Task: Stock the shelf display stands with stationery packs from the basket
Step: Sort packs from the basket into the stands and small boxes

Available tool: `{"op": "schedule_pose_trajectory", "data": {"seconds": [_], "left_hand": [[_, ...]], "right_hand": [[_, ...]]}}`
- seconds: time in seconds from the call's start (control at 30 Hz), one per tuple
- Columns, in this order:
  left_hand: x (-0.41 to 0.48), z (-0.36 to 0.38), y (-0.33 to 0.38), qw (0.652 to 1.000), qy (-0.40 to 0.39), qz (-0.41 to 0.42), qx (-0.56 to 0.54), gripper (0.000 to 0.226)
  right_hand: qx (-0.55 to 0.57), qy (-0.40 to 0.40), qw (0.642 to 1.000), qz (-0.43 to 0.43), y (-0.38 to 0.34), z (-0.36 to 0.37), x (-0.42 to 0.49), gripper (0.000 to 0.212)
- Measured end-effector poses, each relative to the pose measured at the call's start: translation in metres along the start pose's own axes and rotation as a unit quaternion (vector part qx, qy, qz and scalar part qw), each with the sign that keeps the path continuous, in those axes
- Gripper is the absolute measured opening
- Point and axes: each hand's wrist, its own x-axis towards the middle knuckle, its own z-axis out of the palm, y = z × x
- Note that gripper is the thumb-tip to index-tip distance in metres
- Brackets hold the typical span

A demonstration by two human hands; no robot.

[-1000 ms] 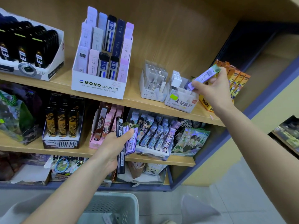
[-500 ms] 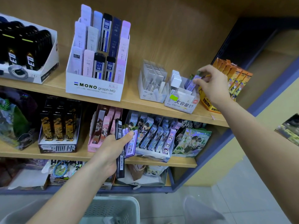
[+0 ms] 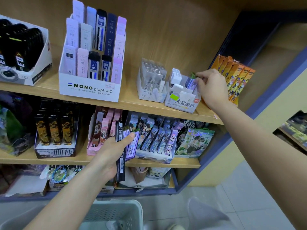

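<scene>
The right hand (image 3: 211, 87) reaches up and forward to the upper shelf (image 3: 129, 101), with the forearm rising from the lower right and the wrist bent towards the left. Its fingers (image 3: 201, 76) are curled and pinch the green-capped top of a purple pack (image 3: 191, 82). The pack stands slightly tilted with its lower end inside the white display box (image 3: 182, 104), at the box's rear right, just beside rows of white packs (image 3: 176, 77). The box sits near the right end of the shelf, and orange packs (image 3: 235, 77) lean close behind the hand. The left hand (image 3: 113, 153) is lower, level with the middle shelf (image 3: 79, 159), its forearm coming up from the bottom left. Its thumb lies across the front of a bundle of packs (image 3: 126, 146) and its fingers wrap behind, gripping one long black pack and several purple ones held upright. The basket (image 3: 114, 211) sits at the bottom edge, between the two arms.
</scene>
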Motion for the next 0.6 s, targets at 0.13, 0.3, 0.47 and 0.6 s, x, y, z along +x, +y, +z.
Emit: {"op": "schedule_pose_trajectory", "data": {"seconds": [0.13,0.3,0.47,0.6], "left_hand": [[-0.003,-0.001,0.0,1.0,0.011,0.001,0.0,0.013],[-0.007,-0.004,-0.001,1.0,0.015,0.001,-0.006,0.015],[-0.011,-0.006,-0.005,1.0,0.021,-0.005,-0.006,0.013],[-0.009,-0.009,-0.004,1.0,0.019,-0.01,-0.015,0.025]], "right_hand": [[0.073,0.046,0.996,0.002,-0.016,-0.008,-0.022,0.031],[0.123,0.004,0.989,-0.079,-0.045,-0.014,-0.066,0.027],[0.146,-0.061,0.985,-0.061,-0.054,-0.01,-0.052,0.015],[0.166,-0.073,0.983,-0.034,-0.054,-0.01,-0.027,0.006]]}}
